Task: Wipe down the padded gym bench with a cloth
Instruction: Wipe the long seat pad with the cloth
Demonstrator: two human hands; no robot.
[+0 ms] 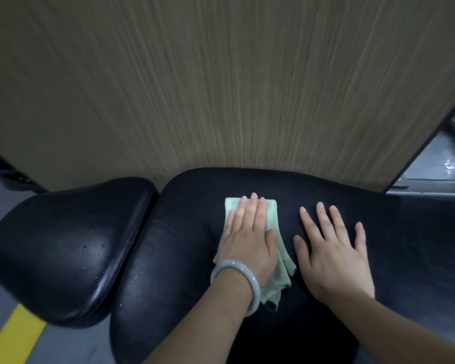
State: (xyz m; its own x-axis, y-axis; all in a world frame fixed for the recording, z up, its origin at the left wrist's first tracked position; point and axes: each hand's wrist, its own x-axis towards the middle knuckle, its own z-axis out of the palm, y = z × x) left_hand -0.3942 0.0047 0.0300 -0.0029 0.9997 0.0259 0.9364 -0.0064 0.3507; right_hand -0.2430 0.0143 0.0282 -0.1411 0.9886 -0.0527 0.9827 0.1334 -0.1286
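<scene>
I judge wiping underway: my left hand presses the cloth flat, fingers straight, onto the bench surface, mid-pad; my right hand rests flat just right of the cloth, fingers spread. Next move: stroke towards the droplet-marked seat pad left of the cloth

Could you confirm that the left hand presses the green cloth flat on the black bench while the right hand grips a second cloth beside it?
Not quite: in the head view the right hand lies flat and bare on the bench, holding nothing. The left hand does press the green cloth.
</scene>
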